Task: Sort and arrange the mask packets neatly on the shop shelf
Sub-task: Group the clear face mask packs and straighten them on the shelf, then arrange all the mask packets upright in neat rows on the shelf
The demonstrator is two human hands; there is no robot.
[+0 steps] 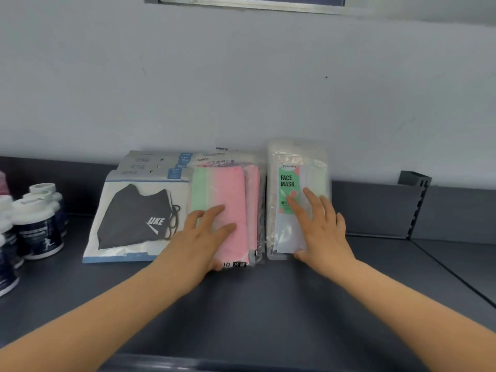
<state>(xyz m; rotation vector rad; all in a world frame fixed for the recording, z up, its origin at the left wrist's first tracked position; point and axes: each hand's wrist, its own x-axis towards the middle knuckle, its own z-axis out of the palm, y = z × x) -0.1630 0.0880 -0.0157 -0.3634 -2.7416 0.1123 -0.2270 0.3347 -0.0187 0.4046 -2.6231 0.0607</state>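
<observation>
Dark grey shop shelf (268,304) runs along a pale wall (241,89), and three piles of mask packets sit side by side against it. On the left is a stack of black cloth mask packets (134,216), in the middle a pile of pink and green mask packets (228,189), and just to the right a clear "FACE MASK" packet (288,181) on its own pile. The person's left hand (204,240) rests on the pink and green pile, fingers (214,210) spread and slightly bent, gripping nothing. Their right hand (322,229) lies flat on the "FACE MASK" packet, fingers (311,196) straight and apart. White-capped bottles (37,224) crowd the far left, and a grey shelf divider (414,208) stands to the right
</observation>
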